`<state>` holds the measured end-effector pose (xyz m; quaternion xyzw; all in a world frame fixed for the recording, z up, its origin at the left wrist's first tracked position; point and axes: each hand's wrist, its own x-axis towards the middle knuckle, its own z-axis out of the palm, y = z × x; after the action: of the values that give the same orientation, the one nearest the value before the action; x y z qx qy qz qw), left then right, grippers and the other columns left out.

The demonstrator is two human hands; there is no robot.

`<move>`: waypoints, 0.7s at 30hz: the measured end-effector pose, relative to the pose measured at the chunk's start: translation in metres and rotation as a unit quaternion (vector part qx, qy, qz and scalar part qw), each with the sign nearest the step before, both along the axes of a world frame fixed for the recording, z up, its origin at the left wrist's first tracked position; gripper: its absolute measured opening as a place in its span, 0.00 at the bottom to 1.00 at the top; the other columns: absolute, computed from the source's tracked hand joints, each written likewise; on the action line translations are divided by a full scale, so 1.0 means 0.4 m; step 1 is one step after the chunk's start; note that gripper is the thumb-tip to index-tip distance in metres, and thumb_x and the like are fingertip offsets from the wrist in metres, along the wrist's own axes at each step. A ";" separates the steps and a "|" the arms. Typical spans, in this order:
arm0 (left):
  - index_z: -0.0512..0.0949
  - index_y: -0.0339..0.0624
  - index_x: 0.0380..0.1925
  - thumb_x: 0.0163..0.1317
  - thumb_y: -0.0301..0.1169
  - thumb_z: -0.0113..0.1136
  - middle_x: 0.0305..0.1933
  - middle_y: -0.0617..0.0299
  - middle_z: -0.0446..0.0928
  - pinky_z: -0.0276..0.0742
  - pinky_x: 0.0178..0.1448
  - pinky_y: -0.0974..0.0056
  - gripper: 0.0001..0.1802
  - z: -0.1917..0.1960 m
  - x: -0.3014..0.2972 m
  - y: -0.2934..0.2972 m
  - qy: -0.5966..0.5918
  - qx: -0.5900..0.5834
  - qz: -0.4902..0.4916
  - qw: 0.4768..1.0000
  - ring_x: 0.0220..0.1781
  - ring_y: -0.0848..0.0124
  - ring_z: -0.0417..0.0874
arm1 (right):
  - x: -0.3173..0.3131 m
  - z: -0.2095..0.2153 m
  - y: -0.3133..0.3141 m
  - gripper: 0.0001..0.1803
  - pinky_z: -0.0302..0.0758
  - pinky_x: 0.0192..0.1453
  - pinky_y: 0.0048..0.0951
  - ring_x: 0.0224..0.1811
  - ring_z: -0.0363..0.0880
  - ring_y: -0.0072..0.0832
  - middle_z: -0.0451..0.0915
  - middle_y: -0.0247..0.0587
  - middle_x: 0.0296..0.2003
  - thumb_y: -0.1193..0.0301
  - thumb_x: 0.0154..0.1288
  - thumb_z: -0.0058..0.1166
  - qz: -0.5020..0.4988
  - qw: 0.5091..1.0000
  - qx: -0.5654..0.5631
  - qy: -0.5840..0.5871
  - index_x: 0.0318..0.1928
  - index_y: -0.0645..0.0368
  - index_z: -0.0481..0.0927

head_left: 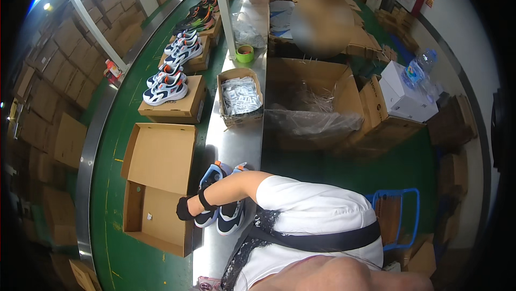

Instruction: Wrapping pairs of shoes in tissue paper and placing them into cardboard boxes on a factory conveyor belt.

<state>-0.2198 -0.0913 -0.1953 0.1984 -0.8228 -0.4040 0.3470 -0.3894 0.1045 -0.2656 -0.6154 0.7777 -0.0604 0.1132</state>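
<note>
My right arm, in a white short sleeve, reaches left across the metal table edge. On its end my right hand point(185, 209), in a black glove with a black band at the wrist, hangs over the near edge of an open brown shoebox point(158, 213). Its fingers are hidden, so their grip does not show. Beneath the forearm stands a pair of navy, white and light-blue sneakers point(230, 221) with orange tabs, partly covered by the arm. One small white piece point(149, 216) lies in the box. My left hand is out of view.
Several sneakers on closed shoeboxes point(174, 97) line the green conveyor ahead. On the metal ledge stand a carton of small white packets point(240, 97) and a green tape roll point(245, 53). A large open carton point(314, 70) and a blue-framed chair point(400, 216) are to the right.
</note>
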 end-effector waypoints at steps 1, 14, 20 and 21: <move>0.69 0.30 0.37 0.61 0.30 0.42 0.36 0.51 0.70 0.65 0.47 0.63 0.13 0.017 0.010 -0.003 -0.001 0.006 0.004 1.000 0.39 0.62 0.70 | 0.009 0.003 0.004 0.21 0.73 0.37 0.40 0.39 0.76 0.42 0.77 0.48 0.36 0.65 0.40 0.57 0.008 1.000 -0.007 -0.011 0.40 0.56 0.75; 0.68 0.30 0.35 0.61 0.31 0.42 0.34 0.52 0.69 0.65 0.45 0.65 0.13 0.166 0.041 0.033 0.008 0.120 0.054 0.991 0.37 0.64 0.70 | 0.019 0.102 0.052 0.41 0.67 0.51 0.39 0.51 0.69 0.43 0.70 0.55 0.48 0.60 0.40 0.61 0.116 0.981 -0.056 -0.145 0.57 0.54 0.62; 0.67 0.32 0.36 0.61 0.37 0.42 0.32 0.54 0.70 0.72 0.34 0.66 0.16 0.203 -0.063 0.018 -0.023 0.161 -0.007 0.987 0.30 0.71 0.73 | 0.141 0.337 -0.099 0.46 0.62 0.56 0.33 0.54 0.64 0.40 0.65 0.50 0.50 0.59 0.39 0.62 -0.024 0.768 -0.324 -0.552 0.59 0.58 0.55; 0.67 0.33 0.38 0.61 0.37 0.43 0.35 0.53 0.71 0.72 0.36 0.67 0.16 0.207 -0.105 0.034 -0.010 0.180 -0.008 0.984 0.33 0.71 0.73 | 0.105 0.270 -0.146 0.41 0.65 0.54 0.32 0.51 0.66 0.40 0.67 0.50 0.48 0.62 0.37 0.61 -0.073 0.776 -0.389 -0.491 0.55 0.60 0.59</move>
<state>-0.2617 -0.0778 -0.1126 0.2549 -0.7418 -0.5459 0.2945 -0.3473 0.0461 -0.1576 -0.4355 0.5691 -0.6598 0.2262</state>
